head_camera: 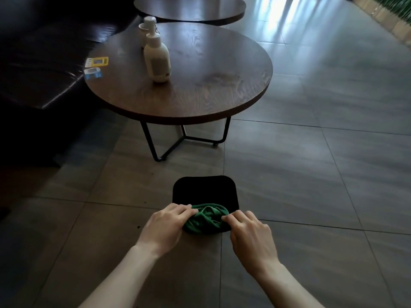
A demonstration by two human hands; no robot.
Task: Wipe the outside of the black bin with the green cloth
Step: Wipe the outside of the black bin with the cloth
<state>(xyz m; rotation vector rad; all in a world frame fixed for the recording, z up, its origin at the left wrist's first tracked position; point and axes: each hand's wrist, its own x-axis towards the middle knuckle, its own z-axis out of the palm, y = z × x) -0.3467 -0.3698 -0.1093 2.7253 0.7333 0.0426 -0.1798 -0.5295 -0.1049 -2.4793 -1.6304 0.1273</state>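
Note:
The black bin (204, 190) stands on the tiled floor in front of me, seen from above as a rounded black square. A bunched green cloth (205, 220) lies over its near edge. My left hand (165, 225) grips the cloth's left side with bent fingers. My right hand (251, 232) pinches its right side. Both hands hold the cloth against the bin's near rim. The bin's side walls are hidden from this angle.
A round wooden table (200, 94) on black metal legs stands just beyond the bin, with a white pump bottle (156, 58) and small cards (96, 65) on it. A second round table (191, 7) is behind. A dark sofa (40, 74) fills the left.

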